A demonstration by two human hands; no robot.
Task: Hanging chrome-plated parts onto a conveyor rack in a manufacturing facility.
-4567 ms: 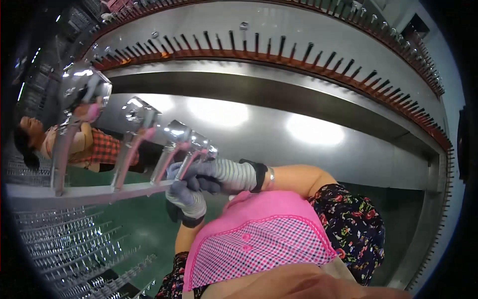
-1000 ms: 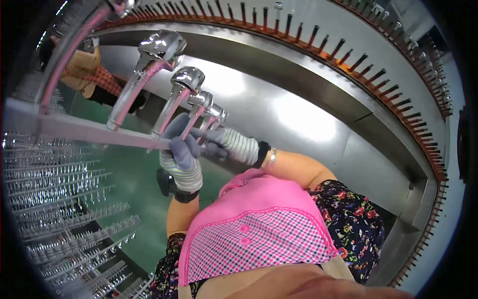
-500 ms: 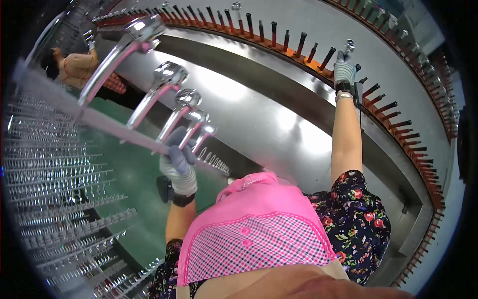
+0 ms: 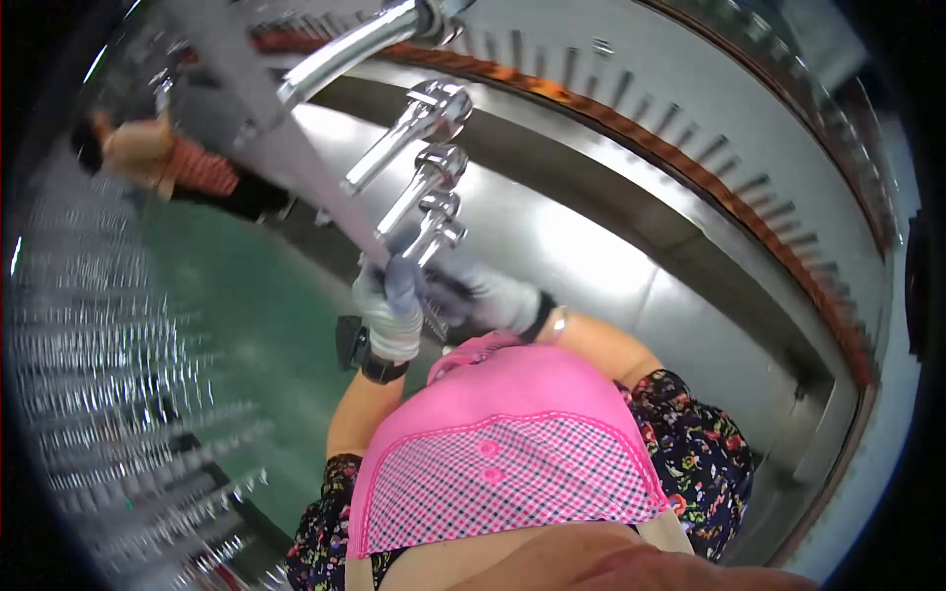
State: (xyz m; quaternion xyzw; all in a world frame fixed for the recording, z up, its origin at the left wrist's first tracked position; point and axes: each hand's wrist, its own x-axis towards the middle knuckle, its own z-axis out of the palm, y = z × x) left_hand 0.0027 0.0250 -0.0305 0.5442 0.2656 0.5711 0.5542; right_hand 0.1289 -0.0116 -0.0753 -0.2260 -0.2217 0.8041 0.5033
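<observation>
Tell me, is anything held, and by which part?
The left hand grips the long flat grey bar by its nearer part, beside shiny round-headed chrome pieces. The right hand is too blurred to tell.

The gloved left hand (image 4: 398,295) is curled and raised on a near-upright left forearm (image 4: 361,412); the right hand (image 4: 485,296), blurred, is held just beside it, the right forearm (image 4: 609,351) slanted leftward.

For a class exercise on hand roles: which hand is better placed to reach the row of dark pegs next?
Probably the right hand: it lies nearer the row of dark pegs, though blur hides whether it holds anything. The left hand is closed around the bar and seems needed to support it.
</observation>
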